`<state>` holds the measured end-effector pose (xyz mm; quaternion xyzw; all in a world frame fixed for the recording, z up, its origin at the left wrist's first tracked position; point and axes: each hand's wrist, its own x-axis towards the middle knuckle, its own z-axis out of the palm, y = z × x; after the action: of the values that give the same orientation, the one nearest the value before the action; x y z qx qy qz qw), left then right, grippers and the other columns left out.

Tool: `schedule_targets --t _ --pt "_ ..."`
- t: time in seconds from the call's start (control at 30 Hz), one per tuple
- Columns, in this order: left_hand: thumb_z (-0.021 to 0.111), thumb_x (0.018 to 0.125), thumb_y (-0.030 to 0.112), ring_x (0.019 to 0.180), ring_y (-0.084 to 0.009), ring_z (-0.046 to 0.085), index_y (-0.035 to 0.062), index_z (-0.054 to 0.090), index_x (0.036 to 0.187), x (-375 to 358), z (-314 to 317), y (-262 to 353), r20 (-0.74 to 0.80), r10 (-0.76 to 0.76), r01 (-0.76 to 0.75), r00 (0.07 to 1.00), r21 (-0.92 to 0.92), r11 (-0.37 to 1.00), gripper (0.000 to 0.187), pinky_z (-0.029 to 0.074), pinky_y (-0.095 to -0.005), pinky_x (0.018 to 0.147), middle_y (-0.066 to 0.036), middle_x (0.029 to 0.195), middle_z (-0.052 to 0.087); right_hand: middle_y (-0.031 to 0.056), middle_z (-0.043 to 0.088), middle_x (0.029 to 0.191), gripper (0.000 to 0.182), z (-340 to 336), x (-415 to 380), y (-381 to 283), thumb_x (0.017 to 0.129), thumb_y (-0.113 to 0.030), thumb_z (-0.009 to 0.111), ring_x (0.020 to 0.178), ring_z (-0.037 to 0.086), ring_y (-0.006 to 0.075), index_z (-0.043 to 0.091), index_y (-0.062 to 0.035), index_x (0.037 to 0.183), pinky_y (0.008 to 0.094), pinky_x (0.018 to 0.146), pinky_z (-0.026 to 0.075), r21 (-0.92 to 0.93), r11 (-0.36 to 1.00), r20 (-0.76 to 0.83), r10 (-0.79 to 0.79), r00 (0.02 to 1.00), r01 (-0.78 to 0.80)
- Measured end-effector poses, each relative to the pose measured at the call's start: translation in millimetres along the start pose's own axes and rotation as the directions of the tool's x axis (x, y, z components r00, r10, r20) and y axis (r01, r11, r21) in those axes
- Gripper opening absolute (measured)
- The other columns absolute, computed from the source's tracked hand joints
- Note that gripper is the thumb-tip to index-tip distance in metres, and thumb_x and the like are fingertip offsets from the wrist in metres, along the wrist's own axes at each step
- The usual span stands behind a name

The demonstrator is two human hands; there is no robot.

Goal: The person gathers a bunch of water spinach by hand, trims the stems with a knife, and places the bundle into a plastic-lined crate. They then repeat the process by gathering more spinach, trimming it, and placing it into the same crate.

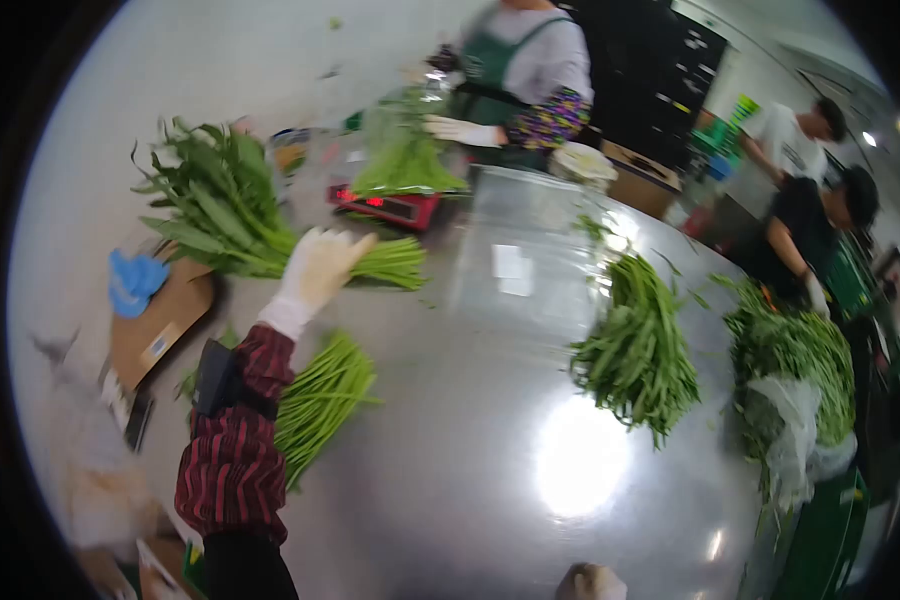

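Far L, a blue glove or cloth (138, 283) lay by a brown cardboard pc (165, 318) at the table (450, 400) edge. Next, the big leafy bunch (215, 195), stems pointing R. Your L hand (315, 270), gloved, lay across its stems, nr the cut ends — blurred, so can't tell if the fingers were clenched or just resting. Just below, partly behind your forearm, a bundle of thin green stems (320, 395) lay loose, no hand on it.

Up top, L of ctr, a clear bag of greens (400, 150) sat on the red scale (415, 212), w/ a co-worker's gloved hand (462, 131) at its R side. R of that, flat clear plastic bags (495, 205) w/ white labels (511, 268) on top. Your R hand (592, 582) showed only in part at the btm edge, apart from all the greens; grip can't be told. Then a leafy pile (638, 345) on the table, & far R a bigger heap (805, 350), partly in thin plastic, w/ two people (785, 140) beyond.

Progress, as judged: 1 lot bagged & on the scale; your bunch, the thin stems & the leafy pile all unbagged — so plenty left loose.
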<state>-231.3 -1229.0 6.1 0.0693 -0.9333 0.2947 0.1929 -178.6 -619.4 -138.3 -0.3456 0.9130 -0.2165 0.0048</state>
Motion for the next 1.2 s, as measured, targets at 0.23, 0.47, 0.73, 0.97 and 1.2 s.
schedule_targets --t 0.23,0.47,0.73,0.97,1.2 --pt "0.081 0.06 0.033 0.133 -0.0335 0.032 0.0294 0.037 0.14 -25.5 187.4 41.8 0.53 -0.152 0.396 0.834 -0.386 0.833 0.092 0.022 -0.0499 0.11 -0.012 0.141 0.041 0.0158 0.055 0.065 0.01 18.0 -11.0 4.0 0.083 -0.013 0.056 0.059 0.054 0.0367 0.057 -0.0091 0.092 0.0477 0.053 0.042 -0.004 0.978 0.089 0.209 0.974 -0.209" --pt "0.079 0.058 0.021 0.138 -0.0346 0.023 0.0309 0.041 0.139 34.8 100.3 67.2 0.562 -0.159 0.323 0.811 -0.205 0.924 0.09 0.022 -0.0535 0.109 -0.015 0.148 0.028 0.0163 0.053 0.064 0.011 22.5 -12.3 10.4 0.081 -0.012 0.057 0.059 0.053 0.036 0.056 -0.0086 0.092 0.0477 0.053 0.041 0.04 0.968 0.138 0.241 0.961 -0.249" --pt "0.057 0.08 0.014 0.092 -0.0337 0.063 0.0052 0.066 0.102 63.9 -57.1 288.2 0.0 0.238 -0.057 0.971 -0.971 0.231 0.025 0.049 -0.0404 0.084 -0.015 0.101 0.066 0.0148 0.052 0.065 0.008 19.9 -15.1 13.2 0.081 -0.008 0.058 0.059 0.053 0.0351 0.058 -0.0087 0.089 0.0459 0.054 0.043 0.079 0.982 0.009 0.171 0.985 -0.171" --pt "0.052 0.092 0.032 0.116 -0.0277 0.051 0.0108 0.057 0.124 -94.7 -187.7 447.6 -0.079 0.617 -0.08 0.783 -0.996 -0.026 0.039 0.039 -0.0374 0.099 -0.011 0.125 0.056 0.0171 0.066 0.083 0.016 53.3 -40.8 40.4 0.084 -0.019 0.06 0.069 0.065 0.0314 0.067 -0.0075 0.091 0.037 0.059 0.049 0.025 0.985 -0.088 0.175 0.981 -0.173" --pt "0.056 0.089 0.026 0.113 -0.029 0.051 0.0093 0.057 0.123 -179.6 -271.0 474.8 -0.035 0.253 -0.007 0.967 -0.994 -0.111 0.038 0.039 -0.0387 0.099 -0.009 0.126 0.053 0.0167 0.064 0.071 0.02 18.8 -81.6 26.0 0.086 -0.022 0.059 0.066 0.063 0.035 0.066 -0.004 0.088 0.0399 0.058 0.05 0.559 0.761 -0.25 0.532 0.809 -0.328"
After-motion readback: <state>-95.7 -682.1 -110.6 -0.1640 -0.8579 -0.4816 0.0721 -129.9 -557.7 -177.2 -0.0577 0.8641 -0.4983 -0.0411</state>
